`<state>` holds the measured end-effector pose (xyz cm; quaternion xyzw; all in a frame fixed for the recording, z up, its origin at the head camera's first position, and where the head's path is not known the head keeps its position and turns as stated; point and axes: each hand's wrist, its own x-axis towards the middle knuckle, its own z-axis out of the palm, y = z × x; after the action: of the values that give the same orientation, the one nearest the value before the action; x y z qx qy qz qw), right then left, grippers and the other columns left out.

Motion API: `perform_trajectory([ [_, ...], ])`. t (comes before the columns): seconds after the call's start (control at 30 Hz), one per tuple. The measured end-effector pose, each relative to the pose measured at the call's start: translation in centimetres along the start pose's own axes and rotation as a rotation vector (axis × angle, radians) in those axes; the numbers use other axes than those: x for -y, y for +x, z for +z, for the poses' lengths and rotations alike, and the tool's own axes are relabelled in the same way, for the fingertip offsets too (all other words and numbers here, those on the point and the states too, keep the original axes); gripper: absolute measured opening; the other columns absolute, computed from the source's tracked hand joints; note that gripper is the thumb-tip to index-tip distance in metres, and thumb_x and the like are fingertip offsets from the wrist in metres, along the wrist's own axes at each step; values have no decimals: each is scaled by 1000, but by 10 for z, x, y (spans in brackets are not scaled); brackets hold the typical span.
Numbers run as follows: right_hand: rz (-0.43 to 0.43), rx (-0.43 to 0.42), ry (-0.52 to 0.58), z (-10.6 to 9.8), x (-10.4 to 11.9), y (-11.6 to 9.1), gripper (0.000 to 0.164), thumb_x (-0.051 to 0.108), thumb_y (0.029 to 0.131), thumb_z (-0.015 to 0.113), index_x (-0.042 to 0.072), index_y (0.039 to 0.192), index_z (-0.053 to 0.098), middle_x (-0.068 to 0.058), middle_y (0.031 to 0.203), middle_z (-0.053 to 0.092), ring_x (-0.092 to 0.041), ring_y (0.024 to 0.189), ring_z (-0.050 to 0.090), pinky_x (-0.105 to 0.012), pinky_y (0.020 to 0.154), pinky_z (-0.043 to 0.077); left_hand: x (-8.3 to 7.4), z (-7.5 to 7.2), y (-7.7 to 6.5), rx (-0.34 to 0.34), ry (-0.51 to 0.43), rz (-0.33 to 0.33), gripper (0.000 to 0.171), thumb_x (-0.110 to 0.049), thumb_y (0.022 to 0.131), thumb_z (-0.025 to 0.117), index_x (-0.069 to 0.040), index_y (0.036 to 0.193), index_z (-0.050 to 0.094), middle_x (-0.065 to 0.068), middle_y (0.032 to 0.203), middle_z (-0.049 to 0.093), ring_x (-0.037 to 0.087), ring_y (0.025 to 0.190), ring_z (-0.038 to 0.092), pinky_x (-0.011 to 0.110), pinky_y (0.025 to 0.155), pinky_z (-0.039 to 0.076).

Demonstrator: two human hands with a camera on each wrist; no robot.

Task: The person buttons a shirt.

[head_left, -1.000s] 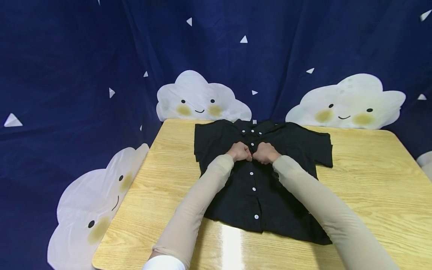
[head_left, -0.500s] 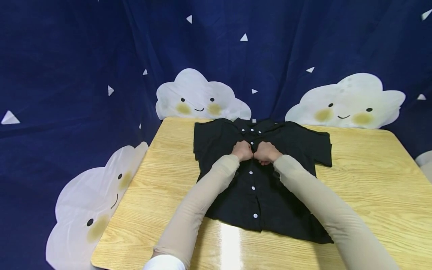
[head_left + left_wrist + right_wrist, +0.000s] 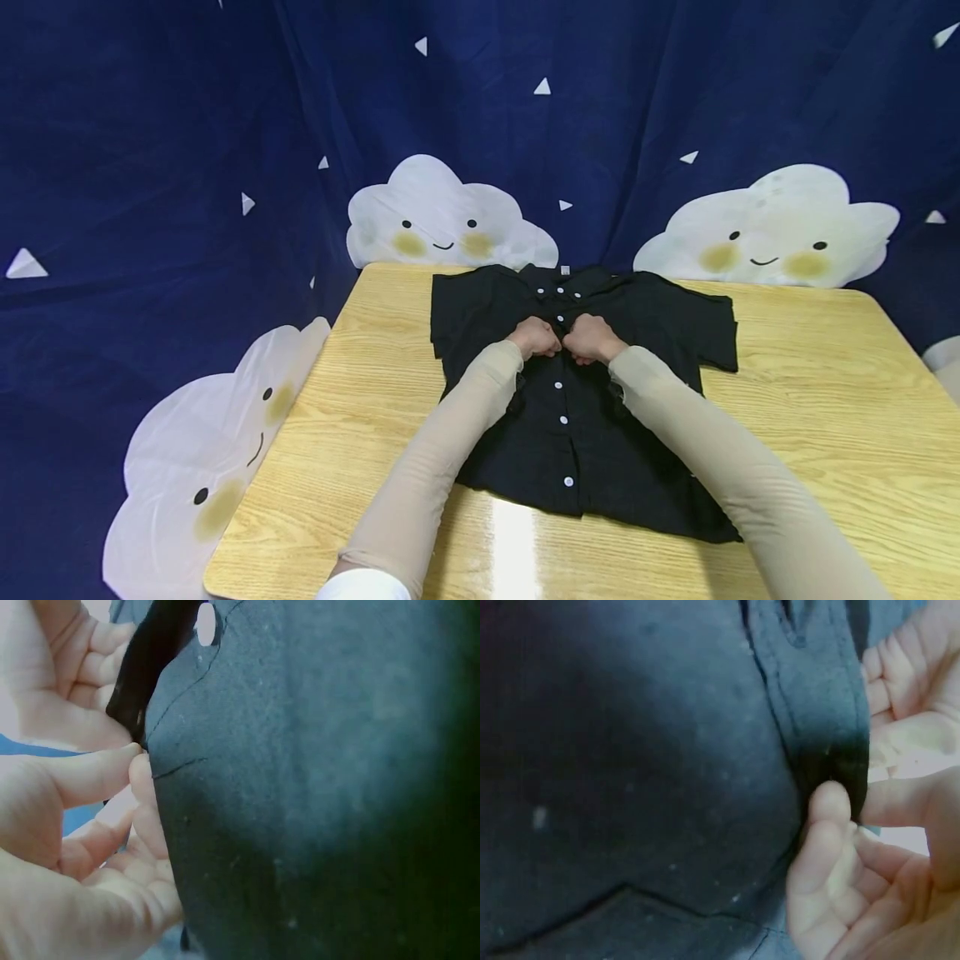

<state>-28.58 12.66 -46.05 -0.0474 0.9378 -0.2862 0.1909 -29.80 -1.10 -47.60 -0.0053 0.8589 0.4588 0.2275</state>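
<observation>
A black short-sleeved button-up shirt (image 3: 517, 454) lies front up, collar at the far side. White buttons (image 3: 563, 420) run down its middle. At the placket below the upper button, my left hand (image 3: 536, 337) and right hand (image 3: 592, 338) meet, knuckles up. In the left wrist view, thumb and fingers of my left hand (image 3: 82, 855) pinch the shirt edge, beneath a white button (image 3: 206, 625). My right hand (image 3: 877, 877) pinches the placket strip (image 3: 817, 697) in the right wrist view. Any button between the fingertips is hidden.
The shirt lies on a light wooden table (image 3: 832, 400) with rounded corners. Behind and to the left hangs a dark blue curtain (image 3: 187, 108) with white triangles and smiling clouds (image 3: 442, 217).
My left hand turned and moved slightly right toward the right hand, then came back a little left. The right hand shifted only slightly, and the shirt lies in the same place.
</observation>
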Motion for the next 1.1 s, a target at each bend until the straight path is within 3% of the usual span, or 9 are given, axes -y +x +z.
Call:
perform_trajectory([
  [0.17, 12, 16, 61, -1, 2, 2, 17, 11, 82, 56, 1, 69, 61, -6, 60, 59, -14, 50, 59, -27, 49, 51, -2, -1, 0, 0, 31, -5, 19, -2, 82, 67, -8, 65, 61, -1, 58, 57, 10, 54, 56, 19, 52, 42],
  [0.4, 77, 139, 83, -1, 3, 0, 20, 12, 90, 52, -1, 76, 58, -8, 64, 56, -16, 54, 59, -29, 52, 51, -2, -1, -4, -1, 73, 22, 18, -4, 83, 67, -9, 66, 62, -2, 58, 57, 9, 55, 56, 19, 52, 41],
  [0.67, 69, 90, 136, 1, 2, 3, 17, 9, 87, 57, 0, 73, 60, -8, 64, 59, -16, 54, 61, -29, 53, 52, 0, -2, -4, 36, -96, -5, 17, 3, 83, 63, -5, 69, 59, -1, 59, 55, 7, 54, 54, 18, 53, 43],
  [0.87, 81, 187, 214, -1, 2, 2, 13, 8, 91, 54, -1, 82, 56, -8, 68, 55, -14, 57, 60, -28, 56, 52, 3, -2, -4, 66, -123, 6, 17, 3, 86, 61, -6, 72, 58, 1, 60, 54, 8, 54, 53, 18, 52, 41],
  [1.07, 81, 218, 201, -3, 3, 1, 16, 7, 94, 51, -3, 82, 56, -9, 68, 56, -15, 58, 61, -28, 56, 53, 5, -2, 2, 80, -132, -18, 19, 3, 87, 62, -6, 71, 58, 0, 60, 54, 7, 53, 53, 17, 50, 41],
  [1.1, 82, 218, 188, -3, 3, 1, 17, 7, 94, 51, -3, 82, 56, -9, 68, 56, -15, 58, 61, -29, 56, 53, 20, 5, 29, 94, -131, -6, 17, 0, 85, 65, -7, 70, 59, 1, 59, 55, 8, 53, 54, 17, 50, 41],
])
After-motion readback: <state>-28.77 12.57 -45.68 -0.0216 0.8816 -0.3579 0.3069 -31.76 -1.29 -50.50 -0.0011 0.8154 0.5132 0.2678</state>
